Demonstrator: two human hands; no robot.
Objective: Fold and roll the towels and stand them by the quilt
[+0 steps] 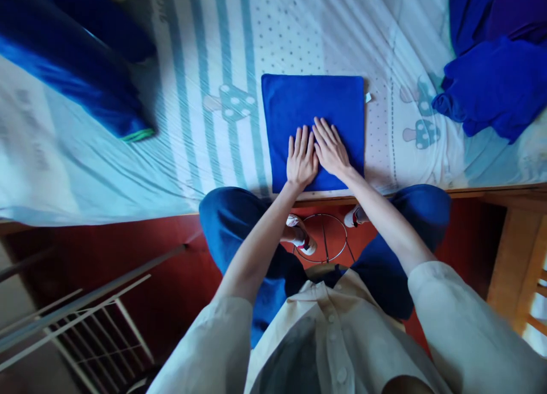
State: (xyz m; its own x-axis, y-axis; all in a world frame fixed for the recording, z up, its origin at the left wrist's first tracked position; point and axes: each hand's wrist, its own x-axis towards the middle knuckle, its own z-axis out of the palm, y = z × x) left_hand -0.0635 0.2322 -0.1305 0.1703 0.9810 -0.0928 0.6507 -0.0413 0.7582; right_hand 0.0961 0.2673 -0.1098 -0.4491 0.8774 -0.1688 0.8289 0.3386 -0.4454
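Observation:
A blue square cloth (299, 101) lies flat near the front edge of the bed, with a small white tag at its right edge. My left hand (302, 160) rests palm down on its lower middle, fingers stretched forward. Beside it, my right hand (331, 147) is also flat on the cloth, its fingers angled to the left. The two hands nearly meet at the index fingers. Neither hand grips anything.
The bed's patterned sheet (205, 155) spreads under everything. Crumpled blue cloths (498, 86) are heaped at the right. Long blue fabric (81, 69) with a green edge lies at the left. A white metal rack (100, 331) stands lower left, a wooden post (517, 257) lower right.

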